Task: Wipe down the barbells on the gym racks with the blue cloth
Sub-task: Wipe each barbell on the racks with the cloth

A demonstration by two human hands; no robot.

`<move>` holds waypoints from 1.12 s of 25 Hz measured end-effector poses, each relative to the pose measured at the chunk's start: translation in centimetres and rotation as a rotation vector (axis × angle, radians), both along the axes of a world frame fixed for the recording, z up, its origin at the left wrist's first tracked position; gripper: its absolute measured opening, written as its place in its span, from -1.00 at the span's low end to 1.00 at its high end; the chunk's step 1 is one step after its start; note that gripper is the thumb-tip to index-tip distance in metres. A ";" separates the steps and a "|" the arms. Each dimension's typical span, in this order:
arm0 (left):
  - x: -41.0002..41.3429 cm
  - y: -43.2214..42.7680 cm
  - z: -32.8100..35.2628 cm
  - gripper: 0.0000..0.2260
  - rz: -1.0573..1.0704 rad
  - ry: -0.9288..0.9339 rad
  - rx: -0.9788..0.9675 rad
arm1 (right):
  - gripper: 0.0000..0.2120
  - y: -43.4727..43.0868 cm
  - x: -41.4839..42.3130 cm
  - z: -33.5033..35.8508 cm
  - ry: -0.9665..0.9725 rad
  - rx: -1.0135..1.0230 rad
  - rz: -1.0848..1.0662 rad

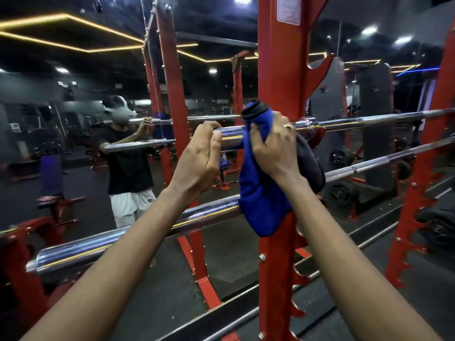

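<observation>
Left hand [197, 158] gripping barbell [231, 137] end, right hand [273, 148] fingers clutching blue cloth [261, 200], apparently around it

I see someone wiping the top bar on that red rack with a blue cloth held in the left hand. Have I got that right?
Not quite: the blue cloth is held in the right hand, not the left. The left hand grips the bare end of the top bar. The head view shows it. The rest stands: it is the top bar on the red rack.

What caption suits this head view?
Left hand grips the end of the upper barbell while the right hand holds the blue cloth around it, beside the red rack upright.
</observation>
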State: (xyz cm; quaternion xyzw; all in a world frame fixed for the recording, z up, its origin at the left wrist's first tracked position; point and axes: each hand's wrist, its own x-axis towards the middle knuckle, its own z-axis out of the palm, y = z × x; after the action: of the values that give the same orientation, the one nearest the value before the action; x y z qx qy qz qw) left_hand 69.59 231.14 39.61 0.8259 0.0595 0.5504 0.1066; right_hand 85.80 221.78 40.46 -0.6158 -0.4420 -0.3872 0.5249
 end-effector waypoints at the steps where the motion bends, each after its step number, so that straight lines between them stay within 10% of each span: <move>1: 0.0 0.1 -0.3 -0.75 0.004 0.007 0.003 | -0.65 -0.3 1.4 0.3 0.099 0.021 0.000; 5: 0.4 0.8 -0.6 -0.66 -0.015 0.034 0.006 | -0.65 -1.3 3.4 0.6 0.322 0.052 0.060; 13: 0.2 0.9 -0.5 -0.69 -0.098 0.009 -0.004 | -0.69 1.1 -1.2 -0.3 -0.154 0.051 -0.011; 22: -0.5 -0.1 -0.1 -0.76 -0.026 0.066 -0.013 | -0.49 0.9 -0.1 -0.4 0.531 0.289 -0.012; 28: -0.4 -0.4 0.0 -0.76 0.061 0.037 0.000 | -0.62 2.2 -3.7 -0.1 1.181 0.558 0.533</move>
State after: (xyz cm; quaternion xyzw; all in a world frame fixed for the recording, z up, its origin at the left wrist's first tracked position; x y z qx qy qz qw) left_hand 69.15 230.78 39.62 0.8337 0.0868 0.5381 0.0885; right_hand 82.11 224.00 40.32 -0.4361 -0.1031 0.0543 0.8923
